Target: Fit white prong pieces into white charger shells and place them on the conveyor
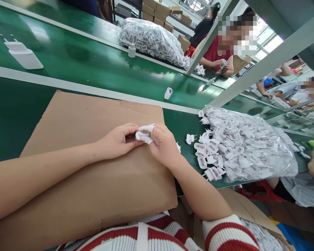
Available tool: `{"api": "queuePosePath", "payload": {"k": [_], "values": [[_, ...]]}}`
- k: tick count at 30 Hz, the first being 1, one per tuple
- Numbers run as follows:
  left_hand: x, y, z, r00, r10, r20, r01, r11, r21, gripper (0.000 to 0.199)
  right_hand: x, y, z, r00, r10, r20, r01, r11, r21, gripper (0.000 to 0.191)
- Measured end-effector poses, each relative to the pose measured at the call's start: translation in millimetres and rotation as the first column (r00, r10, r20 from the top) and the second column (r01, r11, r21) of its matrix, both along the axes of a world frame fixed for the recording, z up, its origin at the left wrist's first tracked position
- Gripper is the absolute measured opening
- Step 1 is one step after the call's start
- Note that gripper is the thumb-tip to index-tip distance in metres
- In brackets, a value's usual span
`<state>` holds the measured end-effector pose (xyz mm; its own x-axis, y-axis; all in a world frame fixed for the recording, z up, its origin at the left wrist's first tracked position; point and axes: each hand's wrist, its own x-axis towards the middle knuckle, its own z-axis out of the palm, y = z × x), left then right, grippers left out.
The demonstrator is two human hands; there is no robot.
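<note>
Above a sheet of brown cardboard, my two hands meet on a small white plastic charger housing. My left hand pinches its left end between thumb and fingers. From the other side, my right hand grips the same piece, with white coverings on its fingertips. The fingers hide much of the housing. To the right of my right hand, a loose white plug piece lies on the green surface. Beside it, many white plug parts spill from a clear plastic bag.
Beyond the cardboard runs a green conveyor belt carrying a white plug adapter and a white charger housing. Another full bag lies across it. A slanted metal post rises at right. Co-workers sit opposite.
</note>
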<state>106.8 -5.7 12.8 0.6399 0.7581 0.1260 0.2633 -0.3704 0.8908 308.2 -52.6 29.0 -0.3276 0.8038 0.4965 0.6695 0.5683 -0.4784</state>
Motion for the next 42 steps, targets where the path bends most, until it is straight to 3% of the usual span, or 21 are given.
{"api": "queuePosePath", "payload": {"k": [13, 16, 19, 22, 25, 31, 38, 42], "values": [[1.0, 1.8, 1.9, 0.999, 0.026, -0.046, -0.025, 0.999, 0.025, 0.027, -7.4, -0.5, 5.0, 0.978, -0.136, 0.160, 0.129, 0.990, 0.054, 0.021], [0.7, 1.5, 1.3, 0.999, 0.034, -0.043, -0.033, 0.999, 0.028, 0.027, -5.8, -1.1, 2.6, 0.991, -0.104, 0.084, 0.106, 0.994, -0.026, 0.020], [0.6, 1.4, -1.0, 0.998, 0.051, -0.043, -0.050, 0.998, 0.027, 0.027, -3.5, -1.1, 0.0, 0.991, -0.078, -0.113, 0.066, 0.992, -0.110, 0.020], [0.9, 1.5, -2.8, 0.999, 0.038, -0.033, -0.038, 0.999, 0.012, 0.025, -2.0, -2.3, -0.8, 0.978, -0.107, -0.176, 0.096, 0.993, -0.072, 0.021], [1.7, 1.5, -1.9, 0.999, 0.031, -0.028, -0.030, 0.999, 0.024, 0.022, -1.8, -3.4, -0.1, 0.989, -0.098, -0.113, 0.099, 0.995, 0.000, 0.024], [1.9, 0.4, 1.9, 0.998, 0.041, -0.042, -0.040, 0.999, 0.032, 0.024, -3.4, -0.2, -1.7, 0.996, -0.079, 0.027, 0.079, 0.997, 0.023, 0.018], [1.0, 2.1, 1.1, 0.998, 0.047, -0.049, -0.047, 0.999, 0.003, 0.034, -1.7, 4.2, -1.5, 1.000, -0.006, 0.027, 0.005, 0.999, 0.053, 0.020], [1.1, 3.1, 1.3, 0.997, 0.049, -0.062, -0.050, 0.999, -0.017, 0.037, -0.3, 4.2, 0.1, 0.998, -0.030, 0.048, 0.030, 1.000, 0.005, 0.019]]}}
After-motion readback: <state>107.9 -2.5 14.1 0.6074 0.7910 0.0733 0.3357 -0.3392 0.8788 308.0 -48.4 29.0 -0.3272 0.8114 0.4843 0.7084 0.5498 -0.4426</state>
